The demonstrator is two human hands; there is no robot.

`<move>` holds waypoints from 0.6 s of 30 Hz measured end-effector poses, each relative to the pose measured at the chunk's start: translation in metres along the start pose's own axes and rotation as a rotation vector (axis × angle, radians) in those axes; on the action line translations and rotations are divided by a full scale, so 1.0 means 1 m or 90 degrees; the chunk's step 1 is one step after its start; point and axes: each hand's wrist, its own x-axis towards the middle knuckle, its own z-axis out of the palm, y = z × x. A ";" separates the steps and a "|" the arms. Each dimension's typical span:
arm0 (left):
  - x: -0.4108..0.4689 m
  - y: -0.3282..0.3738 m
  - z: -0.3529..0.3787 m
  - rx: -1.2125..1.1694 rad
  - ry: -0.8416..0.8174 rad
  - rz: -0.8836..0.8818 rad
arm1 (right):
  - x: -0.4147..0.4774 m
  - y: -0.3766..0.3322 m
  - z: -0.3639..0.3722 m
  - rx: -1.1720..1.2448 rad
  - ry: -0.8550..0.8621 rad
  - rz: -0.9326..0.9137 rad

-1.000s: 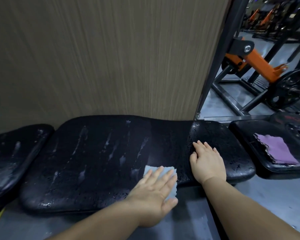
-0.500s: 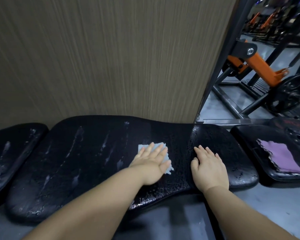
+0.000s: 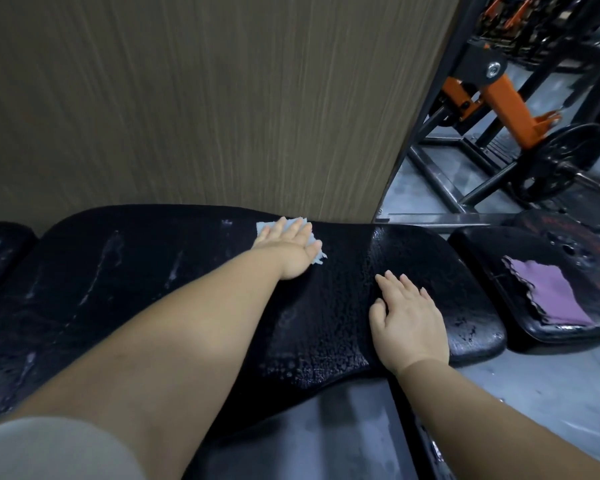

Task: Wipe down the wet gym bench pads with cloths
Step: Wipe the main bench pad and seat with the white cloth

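On wet pad (image 3: 343,323), left hand (image 3: 286,242) flat over blue cloth (image 3: 263,226)

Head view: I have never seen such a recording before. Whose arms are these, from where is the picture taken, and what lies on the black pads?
There is no machine here. A person wears one camera on the head, so you look forward and down along that person's own arms. The left hand presses a blue cloth flat on the long pad, near its far edge by the wall. Its fingers are straight, so nothing is gripped. The right hand rests flat on the same pad, which shines with water drops around it. A purple cloth lies untouched on the small pad to the right. Behind stands orange and black gym equipment with a weight plate.
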 end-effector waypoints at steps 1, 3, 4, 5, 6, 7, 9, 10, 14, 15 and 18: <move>0.004 0.000 -0.002 0.001 0.003 -0.004 | 0.000 0.001 0.001 0.000 0.004 -0.001; 0.012 -0.002 -0.005 0.003 0.006 -0.012 | 0.000 0.001 0.002 0.003 0.016 -0.001; 0.016 -0.003 -0.006 0.003 0.009 -0.015 | 0.000 0.001 0.002 0.004 0.020 -0.002; 0.020 -0.003 -0.007 0.006 0.012 -0.019 | 0.000 0.001 0.002 0.005 0.023 -0.004; 0.023 -0.004 -0.008 0.009 0.015 -0.023 | 0.000 0.001 0.003 0.004 0.024 -0.004; 0.026 -0.005 -0.009 0.010 0.018 -0.027 | 0.001 0.001 0.003 0.004 0.025 -0.003; 0.030 -0.004 -0.011 0.013 0.023 -0.037 | 0.001 0.001 0.004 0.004 0.028 -0.001; 0.031 -0.004 -0.011 0.019 0.026 -0.044 | 0.001 0.001 0.005 0.002 0.028 -0.001; 0.025 -0.001 -0.008 0.029 0.033 -0.042 | 0.000 0.001 0.005 0.005 0.028 -0.002; 0.021 -0.001 -0.007 0.028 0.031 -0.036 | 0.000 0.001 0.005 0.006 0.029 -0.002; 0.000 0.002 0.001 0.023 0.013 -0.006 | 0.001 0.002 0.004 0.008 0.029 -0.002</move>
